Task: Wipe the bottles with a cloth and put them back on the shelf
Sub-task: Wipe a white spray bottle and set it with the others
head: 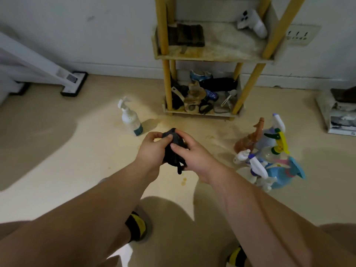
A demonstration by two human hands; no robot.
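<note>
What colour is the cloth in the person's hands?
The cloth is black, as the head view shows.

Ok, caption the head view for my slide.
Left hand and right hand grip a dark cloth; spray bottles cluster by the shelf.

I find no readable text. The cloth [174, 150] gripped by my left hand [152, 151] and right hand [194, 157] is plain dark; labels on the pump bottle [129, 118] beyond them and spray bottles [269, 158] to their right are blurred.

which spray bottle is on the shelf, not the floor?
The white spray bottle at the right of the upper tier of the shelf. The others are on the floor: a lone white bottle left of it, a cluster to the right.
</note>
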